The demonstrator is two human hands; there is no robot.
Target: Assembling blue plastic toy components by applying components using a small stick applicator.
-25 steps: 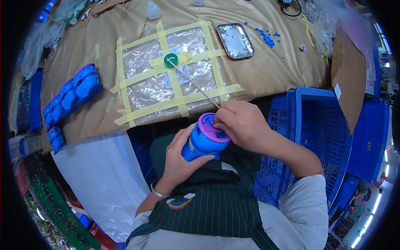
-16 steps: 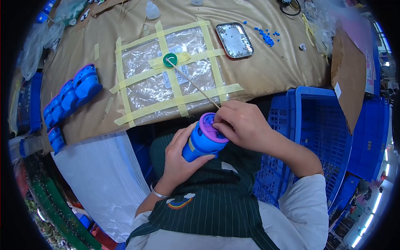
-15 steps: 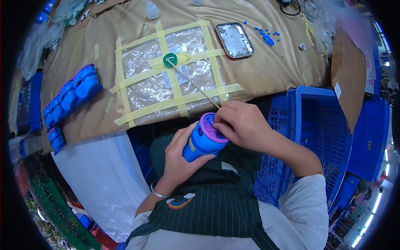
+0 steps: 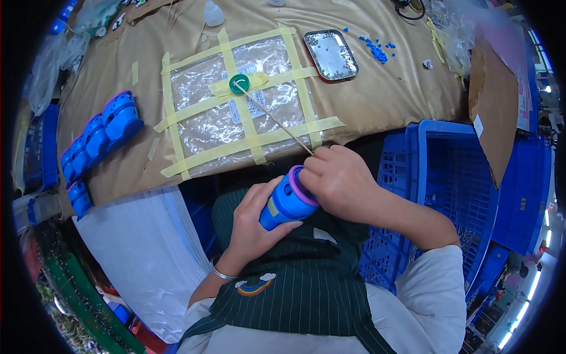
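Note:
A blue plastic cylinder (image 4: 288, 200) with a purple ring (image 4: 302, 184) round its open end is gripped by my left hand (image 4: 252, 221), fingers wrapped along its side. It is tilted, the ring end up and to the right. My right hand (image 4: 342, 183) bends its fingers over the ring and the opening; its fingertips are hidden, so what they pinch cannot be seen. A thin wooden stick (image 4: 274, 117) runs from a green cap (image 4: 239, 84) on the table to the knuckles of my right hand; whether that hand holds it is unclear.
Similar blue pieces (image 4: 97, 138) stand in a row at the table's left. A taped plastic sheet (image 4: 200, 127) lies under the cap. Beyond it are a metal tray (image 4: 331, 56) and small blue bits (image 4: 377, 52). A blue crate (image 4: 421, 177) stands at right, a white stack (image 4: 141, 248) at left.
My right hand has turned and its fingers now cover more of the purple ring. The cylinder has tipped slightly, showing more of its side. The stick and cap have stayed put.

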